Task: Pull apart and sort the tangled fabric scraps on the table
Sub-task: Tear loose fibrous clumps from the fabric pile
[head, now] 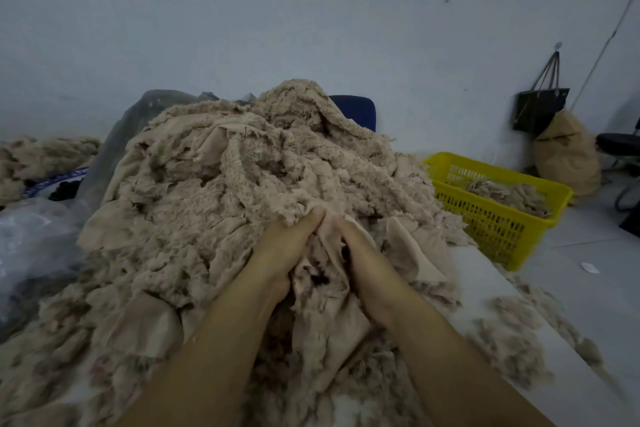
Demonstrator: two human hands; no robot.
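A big heap of tangled beige fleece scraps (pixel 221 191) covers most of the table. Both my hands reach into its near side. My left hand (pixel 287 246) has its fingertips buried under a fluffy edge and grips a fold of beige fabric (pixel 329 288) that lies between my two hands. My right hand (pixel 360 253) clutches the same fold from the right, its fingers curled into the cloth and partly hidden.
A yellow plastic basket (pixel 491 218) holding several sorted scraps stands at the right. The white table (pixel 575 388) shows at lower right with loose fluff. Clear plastic bags (pixel 38 236) lie left. A blue chair back (pixel 356 111) rises behind the heap, a dark bag (pixel 540 111) hangs on the wall.
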